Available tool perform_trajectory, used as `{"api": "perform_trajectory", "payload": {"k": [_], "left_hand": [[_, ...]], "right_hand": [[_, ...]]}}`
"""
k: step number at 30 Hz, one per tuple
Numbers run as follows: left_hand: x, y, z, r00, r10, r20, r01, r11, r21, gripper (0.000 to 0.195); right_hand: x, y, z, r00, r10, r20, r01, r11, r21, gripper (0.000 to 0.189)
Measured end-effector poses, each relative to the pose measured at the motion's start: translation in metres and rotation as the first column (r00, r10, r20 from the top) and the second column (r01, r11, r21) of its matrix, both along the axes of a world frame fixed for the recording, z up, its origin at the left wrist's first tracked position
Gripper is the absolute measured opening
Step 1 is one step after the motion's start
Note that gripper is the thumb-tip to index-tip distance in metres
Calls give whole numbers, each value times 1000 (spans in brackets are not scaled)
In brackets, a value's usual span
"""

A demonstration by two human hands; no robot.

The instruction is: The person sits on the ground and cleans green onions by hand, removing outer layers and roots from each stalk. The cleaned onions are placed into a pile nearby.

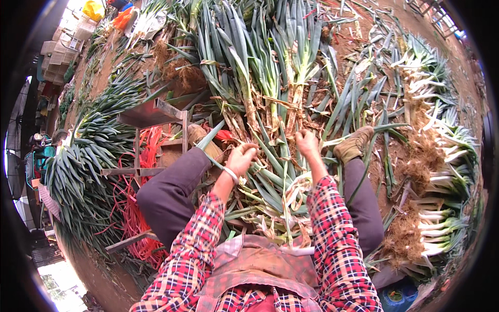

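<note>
My left hand (241, 159), with a pale bangle (231, 174) at the wrist, is raised between my knees with its fingers curled. Whether anything is pinched in it cannot be made out. To its right, my right hand (307, 143) is closed in a loose fist beside the dry-skinned lower ends of long green onions (295, 105). Its fingers hide whether it grips a stalk. These untrimmed onions lie with their leaves pointing away from me. Below and between both hands spreads a heap of stripped leaves and husks (273, 195).
Cleaned onions with white stems (436, 218) line the right side, next to a pile of cut roots (399, 238). At left are a metal frame (185, 130), red plastic strips (134, 218) and a large stack of green onions (89, 171). Crates (58, 54) stand far left.
</note>
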State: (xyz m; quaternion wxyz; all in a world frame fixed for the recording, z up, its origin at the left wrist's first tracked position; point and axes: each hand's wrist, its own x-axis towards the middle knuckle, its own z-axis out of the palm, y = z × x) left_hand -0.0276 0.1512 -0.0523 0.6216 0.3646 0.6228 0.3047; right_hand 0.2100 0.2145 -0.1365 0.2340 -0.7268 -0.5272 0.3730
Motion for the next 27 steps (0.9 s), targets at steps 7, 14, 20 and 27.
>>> {"api": "perform_trajectory", "payload": {"k": [7, 14, 20, 27], "left_hand": [[47, 18, 148, 712, -628, -314, 668, 470, 577, 31], [48, 9, 250, 734, -582, -351, 592, 295, 750, 16], [41, -17, 291, 665, -519, -537, 684, 135, 717, 19], [50, -66, 322, 719, -495, -489, 594, 72, 801, 20]], "right_hand": [[-47, 56, -89, 983, -116, 145, 134, 983, -123, 52], [-50, 83, -106, 978, -15, 207, 93, 924, -372, 63], [-26, 64, -56, 783, -286, -552, 134, 945, -299, 34], [-64, -52, 174, 489, -116, -865, 38, 993, -111, 34]]}}
